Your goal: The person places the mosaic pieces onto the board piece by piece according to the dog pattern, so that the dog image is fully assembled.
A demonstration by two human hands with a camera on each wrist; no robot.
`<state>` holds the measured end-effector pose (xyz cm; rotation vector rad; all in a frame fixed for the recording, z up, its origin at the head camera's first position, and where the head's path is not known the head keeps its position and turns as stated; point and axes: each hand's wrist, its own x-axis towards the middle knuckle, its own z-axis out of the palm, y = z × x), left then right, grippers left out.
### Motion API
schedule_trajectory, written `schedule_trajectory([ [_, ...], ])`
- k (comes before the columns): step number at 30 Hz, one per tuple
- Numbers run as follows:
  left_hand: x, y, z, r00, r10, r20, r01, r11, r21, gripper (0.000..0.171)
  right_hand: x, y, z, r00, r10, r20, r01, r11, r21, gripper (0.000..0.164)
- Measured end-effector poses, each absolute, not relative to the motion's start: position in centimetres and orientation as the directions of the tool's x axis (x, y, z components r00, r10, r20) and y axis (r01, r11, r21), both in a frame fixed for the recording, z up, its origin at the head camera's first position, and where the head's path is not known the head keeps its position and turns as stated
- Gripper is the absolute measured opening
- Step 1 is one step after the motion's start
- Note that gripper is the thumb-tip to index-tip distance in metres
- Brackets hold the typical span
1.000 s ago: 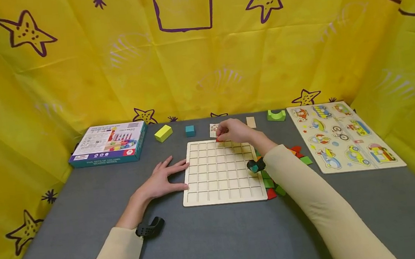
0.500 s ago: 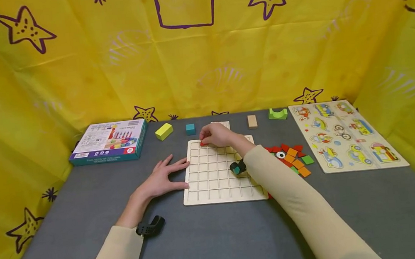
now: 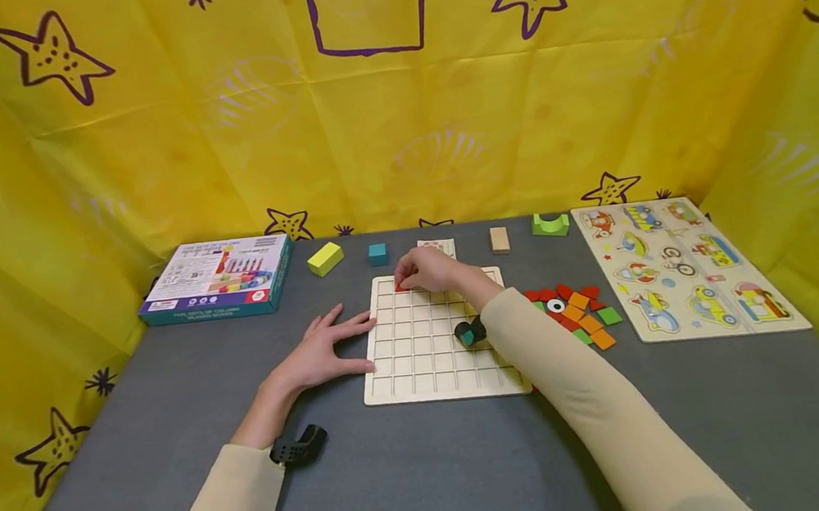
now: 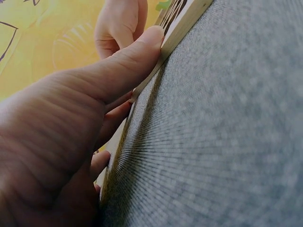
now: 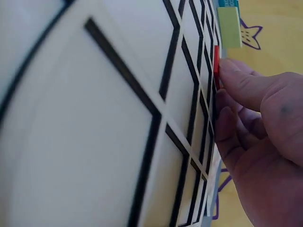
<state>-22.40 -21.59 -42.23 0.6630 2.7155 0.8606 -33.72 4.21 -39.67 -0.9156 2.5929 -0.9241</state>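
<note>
A pale wooden board (image 3: pixel 432 363) with a grid of raised lines lies on the grey table. My right hand (image 3: pixel 429 270) is over its far row, left of the middle. Thumb and fingers pinch a small red tile (image 5: pixel 216 66) there, standing close to the board's surface; whether it sits fully in a square I cannot tell. My left hand (image 3: pixel 312 359) rests beside the board with fingers spread. In the left wrist view its thumb (image 4: pixel 135 59) touches the board's side edge, and other fingertips reach the same edge farther along.
Loose red, orange and green tiles (image 3: pixel 590 324) lie right of the board, partly behind the right sleeve. Behind it are a yellow block (image 3: pixel 325 259), a blue cube (image 3: pixel 377 254), a printed card (image 3: pixel 438 248), a wooden block (image 3: pixel 499 239) and a green arch (image 3: pixel 551 225). A box (image 3: pixel 215 280) and picture puzzle (image 3: pixel 685 270) flank these.
My right hand has carried the red tile leftward along the board's far edge and come to rest over the far row. My left hand has stayed at the board's left edge.
</note>
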Motion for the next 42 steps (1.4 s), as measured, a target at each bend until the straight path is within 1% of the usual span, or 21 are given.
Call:
schedule_trajectory([
  [4,-22.5,-21.5,-42.2,-0.877,0.476,-0.067,0.348,0.725,0.595,0.08,-33.7,4.5,-39.5,-0.773,-0.635,-0.001,-0.494,0.603,-0.627,0.012],
  [10,-22.4,-21.5,-42.3,-0.878,0.474,-0.074,0.343,0.727,0.595,0.08,-33.0,6.2,-38.4,-0.779,-0.627,-0.007,-0.474,0.595,-0.649,0.02],
  [14,-22.2,-21.6,-42.1,-0.88,0.471,-0.057,0.349,0.724,0.594,0.079,-32.2,8.7,-37.1,-0.785,-0.619,-0.016,-0.457,0.598,-0.659,0.024],
  [18,-22.3,-21.7,-42.2,-0.877,0.479,-0.04,0.366,0.72,0.59,0.078,-31.2,11.9,-36.2,-0.815,-0.579,-0.037,-0.406,0.615,-0.676,0.028],
  [22,-22.1,-21.8,-42.2,-0.872,0.488,-0.04,0.374,0.717,0.588,0.078,-30.3,15.0,-36.1,-0.842,-0.535,-0.068,-0.366,0.66,-0.656,0.032],
  [25,-22.1,-21.8,-42.3,-0.873,0.486,-0.041,0.373,0.718,0.587,0.078,-29.5,17.0,-36.3,-0.861,-0.502,-0.082,-0.341,0.689,-0.639,0.031],
  [29,-22.2,-21.6,-42.4,-0.872,0.487,-0.041,0.373,0.717,0.588,0.079,-28.4,19.5,-36.7,-0.877,-0.476,-0.067,-0.338,0.71,-0.618,0.028],
  [31,-22.3,-21.6,-42.4,-0.874,0.485,-0.038,0.372,0.718,0.588,0.079,-27.9,20.4,-36.8,-0.882,-0.467,-0.061,-0.337,0.716,-0.611,0.028],
  [37,-22.3,-21.6,-42.2,-0.877,0.48,-0.028,0.374,0.718,0.587,0.079,-27.1,22.7,-37.2,-0.909,-0.409,-0.08,-0.278,0.739,-0.613,0.03],
  [42,-22.2,-21.6,-42.3,-0.874,0.484,-0.047,0.367,0.719,0.59,0.08,-26.6,24.5,-37.6,-0.909,-0.403,-0.105,-0.259,0.744,-0.616,0.031],
])
